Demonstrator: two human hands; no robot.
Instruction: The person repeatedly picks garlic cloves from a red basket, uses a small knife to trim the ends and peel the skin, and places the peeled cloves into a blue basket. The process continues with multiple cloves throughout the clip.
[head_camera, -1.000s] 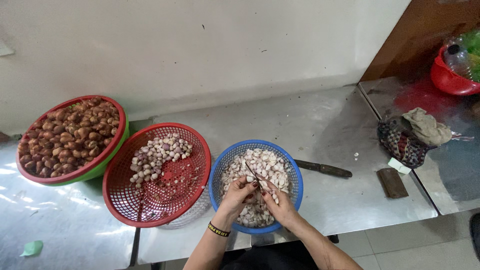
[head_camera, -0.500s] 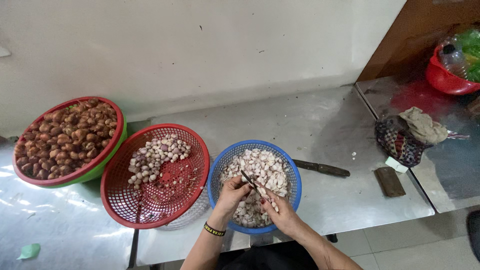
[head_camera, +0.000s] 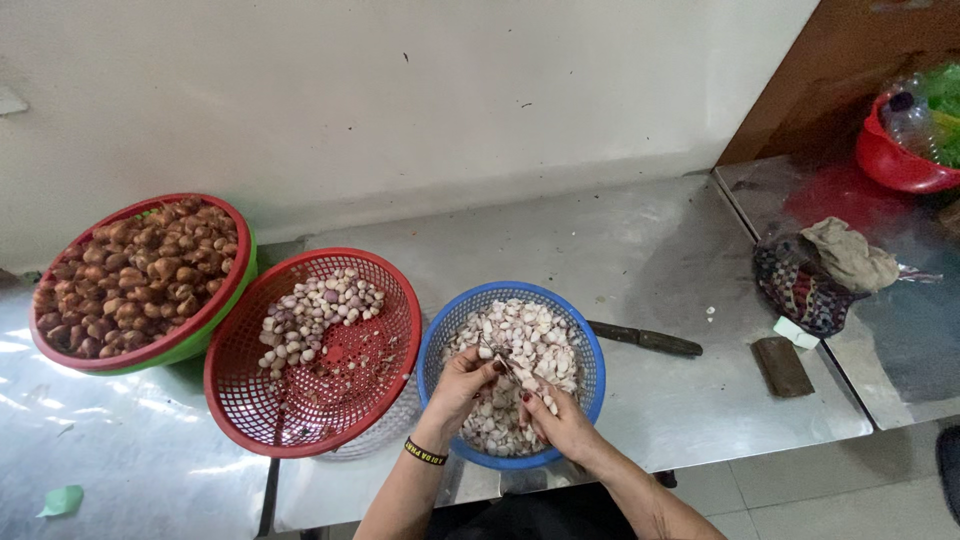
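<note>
Both hands close together, left (head_camera: 462, 380) fingers pinched; right (head_camera: 556, 420) curled

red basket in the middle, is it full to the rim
No, the red basket holds only a small heap of peeled bulbs at its far side, with bare mesh showing elsewhere.

Blue basket (head_camera: 592, 352): round, perforated plastic, sits upright on the steel table right in front of me, touching the red basket's rim at its 9 o'clock. Roughly half full of peeled pale cloves (head_camera: 540, 335), white to pinkish, heaped loosely, most toward 12 and 3 o'clock. Knife (head_camera: 497, 357): small, thin dark blade, tilted, tip toward 10 o'clock, over the pile near basket centre. I see my left hand (head_camera: 462, 385) pinching a clove at the blade, fingers curled, over the 8 o'clock rim. My right hand (head_camera: 560, 420) is closed round the knife handle, at about 5 o'clock inside the basket. Can't tell how much of that clove is peeled.
</note>
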